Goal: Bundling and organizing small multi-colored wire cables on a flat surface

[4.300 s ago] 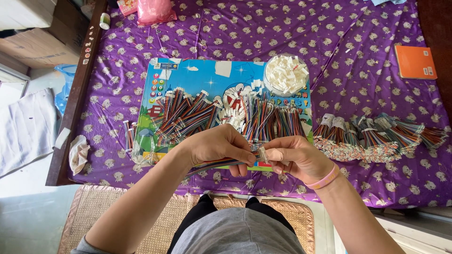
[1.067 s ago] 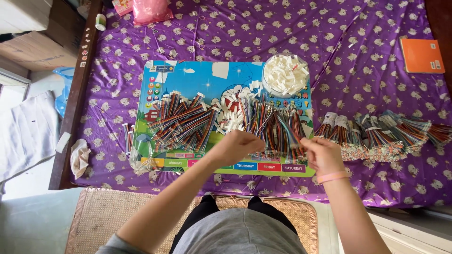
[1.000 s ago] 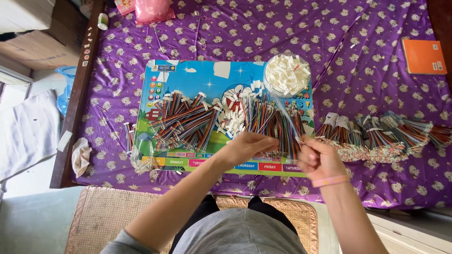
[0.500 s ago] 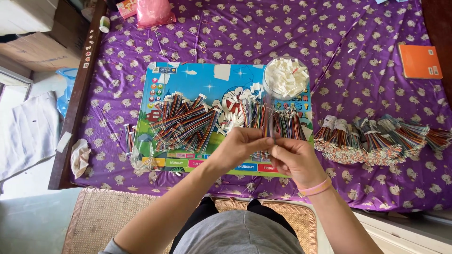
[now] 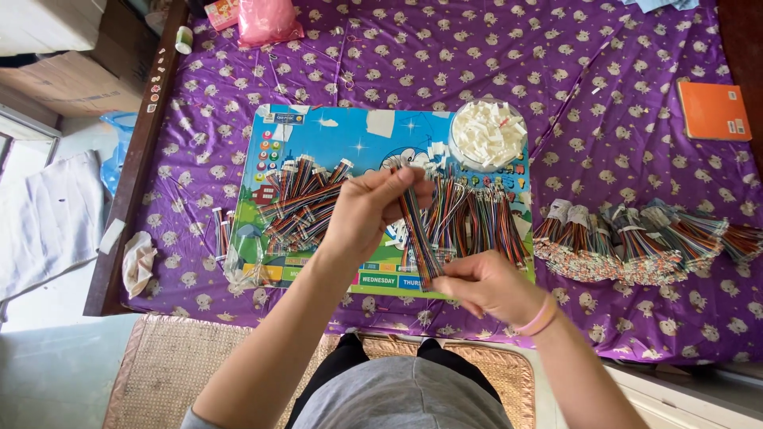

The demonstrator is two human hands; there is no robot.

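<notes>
My left hand [image 5: 372, 211] grips the upper end of a bundle of thin multicoloured wires [image 5: 416, 230], raised over a colourful picture board [image 5: 318, 139]. My right hand [image 5: 486, 284] pinches the lower end of the same bundle near the board's front edge. Loose wire bundles [image 5: 477, 218] lie spread on the board to the right of my hands, and more wire pieces [image 5: 298, 202] lie to the left. A round clear bowl of small white connectors [image 5: 486, 133] stands at the board's far right corner.
Tied wire bundles [image 5: 636, 238] lie in a row on the purple patterned tablecloth [image 5: 445, 56] to the right. An orange notebook [image 5: 714, 111] is at the far right, a pink bag [image 5: 266, 20] at the back, a woven mat [image 5: 175, 373] below.
My hands went out to the wire pile on the board, took up a bundle and lifted it; it now stretches between both hands, held higher than half a second ago.
</notes>
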